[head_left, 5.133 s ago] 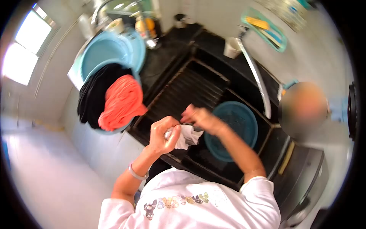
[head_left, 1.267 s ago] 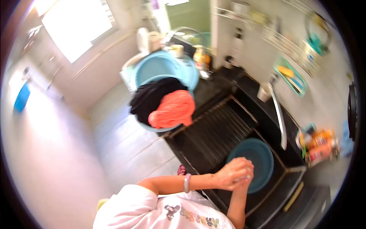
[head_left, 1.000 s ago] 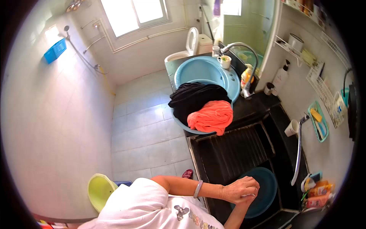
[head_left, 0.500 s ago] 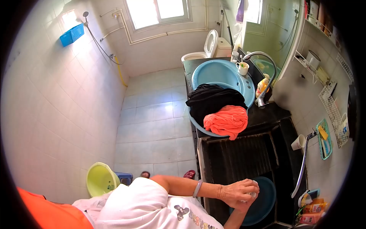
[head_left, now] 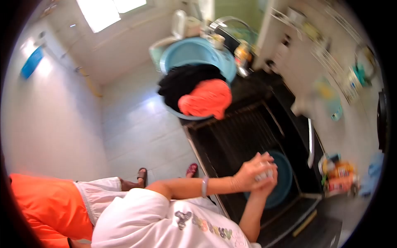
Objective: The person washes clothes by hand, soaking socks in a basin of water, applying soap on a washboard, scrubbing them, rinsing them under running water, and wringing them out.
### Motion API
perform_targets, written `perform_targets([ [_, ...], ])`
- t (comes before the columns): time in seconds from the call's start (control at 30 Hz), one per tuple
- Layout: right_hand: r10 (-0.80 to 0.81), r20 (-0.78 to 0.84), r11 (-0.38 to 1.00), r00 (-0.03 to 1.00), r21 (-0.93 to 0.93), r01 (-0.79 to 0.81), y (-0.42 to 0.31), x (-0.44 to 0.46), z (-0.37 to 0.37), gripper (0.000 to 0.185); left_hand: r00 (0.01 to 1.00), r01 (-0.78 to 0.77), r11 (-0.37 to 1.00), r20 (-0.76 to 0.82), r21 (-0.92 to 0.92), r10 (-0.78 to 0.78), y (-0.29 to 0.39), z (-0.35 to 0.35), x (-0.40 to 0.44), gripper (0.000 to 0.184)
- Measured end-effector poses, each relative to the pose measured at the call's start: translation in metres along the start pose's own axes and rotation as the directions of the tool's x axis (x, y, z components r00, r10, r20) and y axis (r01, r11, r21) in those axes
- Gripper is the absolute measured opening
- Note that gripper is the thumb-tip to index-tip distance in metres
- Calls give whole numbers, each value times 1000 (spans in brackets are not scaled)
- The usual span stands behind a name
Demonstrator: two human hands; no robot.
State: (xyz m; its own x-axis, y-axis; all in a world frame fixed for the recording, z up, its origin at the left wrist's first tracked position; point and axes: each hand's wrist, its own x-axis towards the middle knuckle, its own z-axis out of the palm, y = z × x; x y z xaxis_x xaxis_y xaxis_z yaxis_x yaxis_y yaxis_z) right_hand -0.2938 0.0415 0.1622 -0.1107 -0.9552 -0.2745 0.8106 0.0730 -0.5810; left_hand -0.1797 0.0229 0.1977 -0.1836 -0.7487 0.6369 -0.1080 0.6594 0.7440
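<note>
My left hand (head_left: pixel 250 173), with a pale bracelet at its wrist, is pressed together with my right hand (head_left: pixel 269 185). Between them shows a small white thing (head_left: pixel 264 175), blurred and mostly covered by fingers, so its kind is unclear. Both hands are closed around it, above a dark blue basin (head_left: pixel 283 177) standing in the black sink (head_left: pixel 235 138). Beyond the sink, black cloth (head_left: pixel 188 80) and coral-coloured cloth (head_left: pixel 206 100) lie heaped in a light blue basin (head_left: pixel 173 112) on the counter.
Bottles (head_left: pixel 343 173) stand at the right side of the sink. A faucet (head_left: pixel 248 29) arches by the washbasin (head_left: pixel 190 51). Close on the left is another person in an orange top (head_left: pixel 49 202). Wire racks (head_left: pixel 331 60) hang on the right wall.
The view has swung and tilted, blurring the room. My hands stay clasped over the dark blue basin. More of the person in orange shows, and the yellow-green tub has left the view.
</note>
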Motion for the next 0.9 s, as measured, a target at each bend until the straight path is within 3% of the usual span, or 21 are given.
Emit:
perform_targets([
  [0.1,-251,-238,963,938,-156,218,-5,-5,13,20,984,123,976,-106,-181,-143,2,13,4,27],
  [0.13,-365,-379,922,851,-273,274,-11,-13,42,16,952,244,935,-121,-258,-282,5,19,2,22],
  [0.17,-434,-388,895,813,-294,336,-13,-19,54,16,901,363,875,-120,-320,-418,9,23,1,18],
  [0.23,-552,-306,826,776,-330,457,-7,-13,46,16,791,489,695,-67,-527,-608,15,29,1,18],
  [0.27,-670,-176,726,721,-359,587,-6,-12,49,19,737,526,609,-39,-594,-675,16,33,2,19],
  [0.3,-764,-71,580,641,-511,634,-9,-12,45,18,677,554,523,-16,-648,-736,18,37,2,21],
  [0.37,-780,38,500,624,-562,659,-18,-15,48,18,626,566,374,88,-734,-775,16,38,6,27],
  [0.43,-813,233,267,534,-666,696,-25,-17,45,19,495,622,150,238,-769,-836,21,36,16,31],
  [0.53,-802,436,30,408,-654,756,-36,-17,45,20,339,580,-174,430,-796,-837,14,39,22,32],
  [0.63,-690,647,-197,325,-599,776,-48,-23,46,20,276,618,-381,644,-687,-714,6,32,27,34],
  [0.67,-688,670,-250,277,-578,777,-48,-21,45,19,214,667,-412,689,-621,-692,6,33,32,33],
  [0.7,-659,713,-298,241,-542,786,-50,-20,46,19,132,626,-532,750,-570,-649,4,31,38,35],
  [0.77,-590,787,-395,179,-475,786,-55,-22,46,18,-1,730,-517,757,-446,-654,-1,32,42,39],
  [0.83,-527,841,-417,122,-381,826,-52,-22,45,17,-37,827,-449,764,-339,-645,25,35,64,44],
  [0.9,-450,888,-466,94,-324,823,-55,-24,45,15,-78,751,-609,881,-255,-466,7,39,67,44],
])
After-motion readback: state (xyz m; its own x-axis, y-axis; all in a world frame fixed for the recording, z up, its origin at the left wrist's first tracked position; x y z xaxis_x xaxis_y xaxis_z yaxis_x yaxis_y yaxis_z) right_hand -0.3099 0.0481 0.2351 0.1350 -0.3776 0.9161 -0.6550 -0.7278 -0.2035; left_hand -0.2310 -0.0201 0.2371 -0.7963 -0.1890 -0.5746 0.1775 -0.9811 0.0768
